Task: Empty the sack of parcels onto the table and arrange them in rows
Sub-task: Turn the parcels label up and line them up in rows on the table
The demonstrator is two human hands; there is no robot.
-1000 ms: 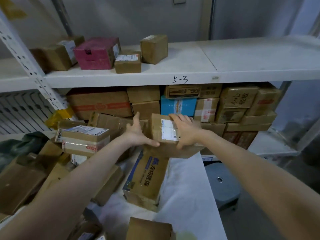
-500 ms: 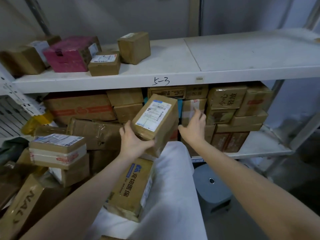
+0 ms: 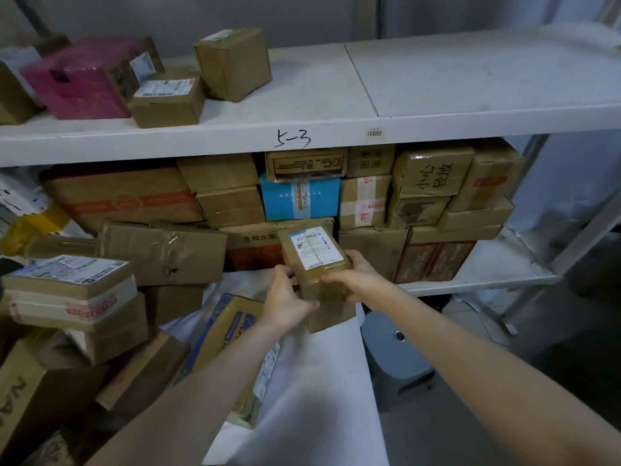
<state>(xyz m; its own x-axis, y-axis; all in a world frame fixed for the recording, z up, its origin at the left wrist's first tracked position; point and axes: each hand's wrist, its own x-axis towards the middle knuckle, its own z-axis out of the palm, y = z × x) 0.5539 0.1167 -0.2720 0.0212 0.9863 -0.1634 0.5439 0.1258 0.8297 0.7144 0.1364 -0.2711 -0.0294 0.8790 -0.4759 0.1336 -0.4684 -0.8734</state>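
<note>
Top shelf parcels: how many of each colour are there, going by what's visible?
Brown cardboard parcels: 3 — one upright, one with a label on top, one cut off at the left edge.
Pink parcels: 1.
Total: 4.

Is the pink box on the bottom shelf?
No, the pink box sits on the top shelf, beside brown boxes.

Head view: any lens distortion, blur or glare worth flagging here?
Head view: wide-angle bowing curves the white metal shelf edge; soft blur makes the label print on the held brown cardboard parcel unreadable; mild sheen on taped boxes, dim shadow at the lower right floor.
</note>
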